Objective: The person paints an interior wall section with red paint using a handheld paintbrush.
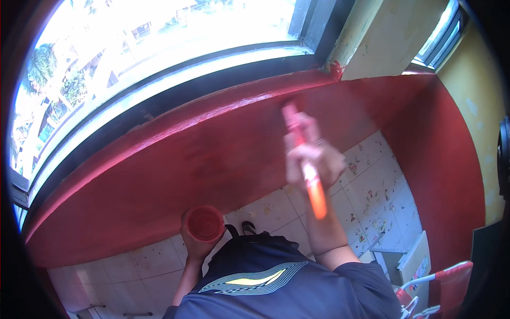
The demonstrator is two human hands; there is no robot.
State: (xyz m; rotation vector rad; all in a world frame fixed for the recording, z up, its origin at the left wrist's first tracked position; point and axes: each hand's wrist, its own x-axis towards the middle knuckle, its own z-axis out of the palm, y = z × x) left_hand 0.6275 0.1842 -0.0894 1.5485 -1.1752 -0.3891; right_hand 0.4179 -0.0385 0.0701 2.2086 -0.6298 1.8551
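My right hand (312, 155) grips a paintbrush (308, 167) with an orange-tipped handle. Red paint covers much of the brush, and its bristle end lies against or close to the red wall (223, 159) below the window. Motion blurs both hand and brush, so I cannot tell whether the bristles touch. Down at waist height, my left hand (197, 248) holds a round red container (204, 224) from the side, its open top facing up. The inside of the container looks coated in red paint. Wet red paint glistens along the ledge (207, 115) under the window.
A dark window frame (255, 65) borders the bright window. The tiled floor (374, 179) is spotted with paint and flakes. At lower right stand a red chair (454, 287) and a pale cabinet-like piece (414, 259). A cream pillar (390, 40) rises beside the window.
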